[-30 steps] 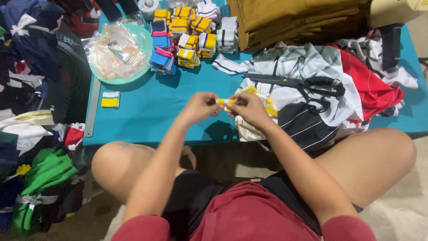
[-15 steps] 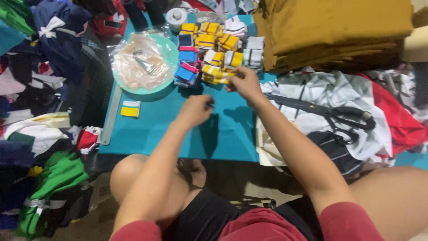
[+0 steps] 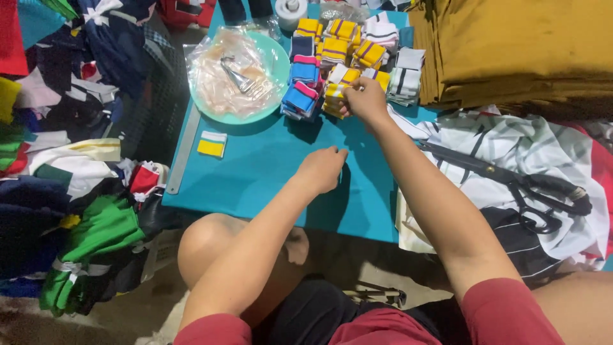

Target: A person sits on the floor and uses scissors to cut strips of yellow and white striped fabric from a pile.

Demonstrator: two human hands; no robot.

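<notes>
My right hand (image 3: pixel 365 99) reaches to the stacks of small folded fabric pieces (image 3: pixel 338 61), yellow, white and blue, at the back of the teal table (image 3: pixel 268 172). Its fingers pinch a yellow-and-white piece (image 3: pixel 334 91) at the front of the stacks. My left hand (image 3: pixel 321 169) rests loosely curled on the teal table, closer to me, holding nothing I can see. A single yellow-and-white piece (image 3: pixel 212 144) lies apart on the table's left side.
A mint bowl (image 3: pixel 239 73) with a plastic bag and a metal tool sits left of the stacks. Large black scissors (image 3: pixel 511 185) lie on striped white fabric at right. Folded mustard cloth (image 3: pixel 523 51) is stacked behind. A metal ruler (image 3: pixel 184 150) lines the table's left edge; clothes pile on the floor.
Both hands were together near the table's front a second ago. The right hand has since reached to the stacks with a piece, the left hand has stayed back, and the view moved closer.
</notes>
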